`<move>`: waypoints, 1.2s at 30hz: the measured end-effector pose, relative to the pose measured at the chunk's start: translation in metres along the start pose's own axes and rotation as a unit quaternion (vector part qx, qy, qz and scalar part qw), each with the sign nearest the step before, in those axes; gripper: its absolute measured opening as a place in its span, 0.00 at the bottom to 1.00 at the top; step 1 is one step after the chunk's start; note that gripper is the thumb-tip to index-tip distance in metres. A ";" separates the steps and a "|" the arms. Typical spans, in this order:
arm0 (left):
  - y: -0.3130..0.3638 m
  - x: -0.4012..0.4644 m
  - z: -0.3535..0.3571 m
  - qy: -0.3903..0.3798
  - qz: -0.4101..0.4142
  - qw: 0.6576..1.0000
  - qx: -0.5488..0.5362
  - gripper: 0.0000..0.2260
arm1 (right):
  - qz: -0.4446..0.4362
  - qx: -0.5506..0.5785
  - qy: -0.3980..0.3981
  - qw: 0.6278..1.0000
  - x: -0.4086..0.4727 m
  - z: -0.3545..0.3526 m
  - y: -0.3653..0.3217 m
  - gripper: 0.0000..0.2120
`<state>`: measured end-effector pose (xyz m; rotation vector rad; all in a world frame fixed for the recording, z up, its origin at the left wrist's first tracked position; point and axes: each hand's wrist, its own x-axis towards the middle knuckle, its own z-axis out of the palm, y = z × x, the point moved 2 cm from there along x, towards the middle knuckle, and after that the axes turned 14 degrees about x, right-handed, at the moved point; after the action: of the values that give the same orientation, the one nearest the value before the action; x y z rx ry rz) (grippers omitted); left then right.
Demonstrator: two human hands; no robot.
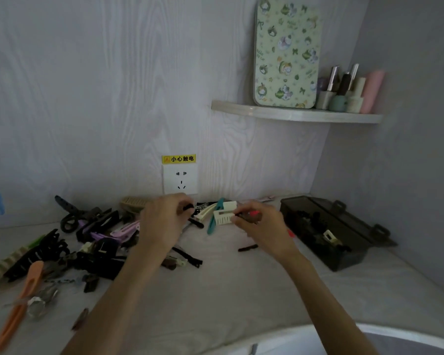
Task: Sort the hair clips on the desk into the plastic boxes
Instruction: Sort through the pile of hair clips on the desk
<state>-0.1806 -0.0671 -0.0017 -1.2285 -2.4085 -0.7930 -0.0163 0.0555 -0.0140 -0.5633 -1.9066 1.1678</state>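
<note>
Left hand [164,216] pinches a small black clip [189,207], right hand [254,221] grips several clips [250,216] — drop them into the smoky box [344,226] at 3 o'clock, sorted by type.

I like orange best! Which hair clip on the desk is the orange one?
The long orange clip at the pile's near left edge, by a shiny silver one. Clips around it are mostly black, purple or green.

Left hand [164,221]: arm extended forward, palm down, fingers curled and pinched together.
Right hand [259,224]: arm extended, fingers closed in a pinch grip.
</note>
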 end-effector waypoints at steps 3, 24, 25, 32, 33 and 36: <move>0.050 0.000 0.015 -0.046 0.046 0.996 -0.068 0.13 | -0.023 -0.051 0.052 0.997 -0.008 -0.056 -0.007 0.08; 0.069 0.004 0.055 -0.043 0.045 0.994 -0.088 0.10 | 0.004 -0.153 0.019 0.988 -0.003 -0.108 0.007 0.09; 0.051 0.005 0.049 -0.019 0.022 0.998 -0.048 0.11 | -0.009 -0.150 0.005 0.989 0.002 -0.089 0.008 0.08; -0.033 0.006 0.035 -0.053 0.013 0.997 0.061 0.16 | -0.088 -0.150 -0.089 0.981 0.044 0.052 0.015 0.14; -0.036 0.005 0.034 -0.055 0.008 0.997 0.056 0.16 | -0.096 -0.168 -0.102 0.976 0.049 0.065 0.016 0.15; -0.049 0.004 0.028 -0.060 -0.037 0.996 0.061 0.10 | -0.092 -0.268 -0.141 0.949 0.064 0.096 0.025 0.15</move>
<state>-0.2232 -0.0711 -0.0378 -1.1780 -2.5703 -0.5984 -0.1325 0.0629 -0.0338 -0.5033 -2.4861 0.6241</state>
